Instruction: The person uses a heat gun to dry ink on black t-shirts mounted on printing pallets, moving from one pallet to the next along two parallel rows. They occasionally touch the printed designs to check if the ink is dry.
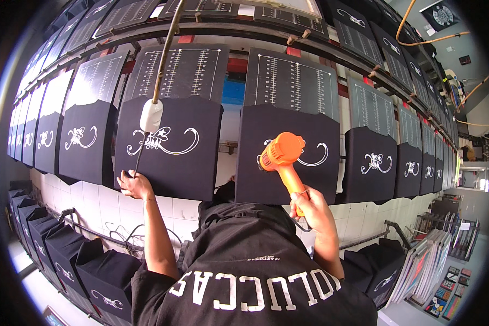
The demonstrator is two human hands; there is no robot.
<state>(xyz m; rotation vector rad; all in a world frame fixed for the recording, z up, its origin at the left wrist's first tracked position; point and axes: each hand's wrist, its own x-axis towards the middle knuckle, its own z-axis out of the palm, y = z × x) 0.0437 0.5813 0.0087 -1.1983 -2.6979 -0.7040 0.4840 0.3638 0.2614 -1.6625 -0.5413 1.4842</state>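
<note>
My right hand (313,208) is wrapped round the handle of an orange heat gun (286,148). The gun is over a black shirt panel (320,182) with a white curled print, partly covering that print. To the left, my left hand (138,187) has its fingers closed on a thin black cord (139,157). That cord runs up to a white plug connector (151,115) hanging from a thicker cable (167,49). Behind the cord and connector lies a second black shirt panel (174,176) with the same white print.
Dark boards with white ruler marks (293,81) form long rows left and right, many dressed in printed black fabric. A metal rail (212,38) runs behind them. More covered boards (106,282) stand behind me at lower left. Framed screens (418,266) lean at lower right.
</note>
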